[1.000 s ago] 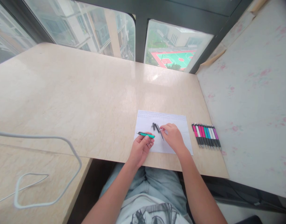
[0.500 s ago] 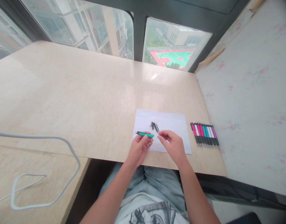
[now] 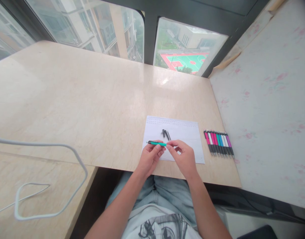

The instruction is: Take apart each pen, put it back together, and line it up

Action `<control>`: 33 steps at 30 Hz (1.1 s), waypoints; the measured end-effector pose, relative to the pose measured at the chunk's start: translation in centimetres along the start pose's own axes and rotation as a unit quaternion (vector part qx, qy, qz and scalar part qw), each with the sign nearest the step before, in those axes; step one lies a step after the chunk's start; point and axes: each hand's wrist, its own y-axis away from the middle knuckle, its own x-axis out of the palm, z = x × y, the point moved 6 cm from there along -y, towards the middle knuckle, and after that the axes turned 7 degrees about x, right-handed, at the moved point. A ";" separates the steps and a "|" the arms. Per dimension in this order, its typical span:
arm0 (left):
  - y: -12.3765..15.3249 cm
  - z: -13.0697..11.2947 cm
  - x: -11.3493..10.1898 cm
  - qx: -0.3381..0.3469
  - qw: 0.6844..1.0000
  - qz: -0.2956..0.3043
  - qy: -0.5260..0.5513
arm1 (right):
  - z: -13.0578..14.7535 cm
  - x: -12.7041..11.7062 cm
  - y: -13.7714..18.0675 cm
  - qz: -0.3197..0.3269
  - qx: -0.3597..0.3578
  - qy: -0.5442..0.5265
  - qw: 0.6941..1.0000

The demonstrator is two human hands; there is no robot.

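Observation:
My left hand [image 3: 150,157] pinches a teal pen barrel [image 3: 156,143] and holds it level over the near edge of a white sheet of paper [image 3: 189,139]. My right hand [image 3: 183,156] is closed in a pinch at the barrel's right end, its fingertips touching that end; what they grip is too small to make out. A few small black pen parts [image 3: 165,134] lie on the paper just beyond the hands.
A row of several pens [image 3: 218,142] in pink, teal, white and purple lies on the beige table [image 3: 92,99] right of the paper. A white cable [image 3: 43,179] loops at the left. Windows run along the far edge, a pale wall on the right.
My right hand left the black parts on the paper, drew back toward me and came in to the right end of the teal barrel. My left hand stayed in place.

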 end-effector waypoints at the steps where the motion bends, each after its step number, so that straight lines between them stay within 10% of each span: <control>1: 0.0 0.0 0.0 -0.001 1.000 -0.001 0.000 | 0.0 0.0 0.0 0.002 -0.001 0.001 1.000; 15: -0.2 0.2 -0.5 -0.009 0.999 -0.020 0.033 | -6.3 -0.3 -0.1 -0.088 0.023 0.324 0.942; 33: -0.2 0.2 -0.5 -0.005 1.000 -0.015 0.014 | -5.4 -0.4 -1.0 -0.071 0.059 0.449 0.889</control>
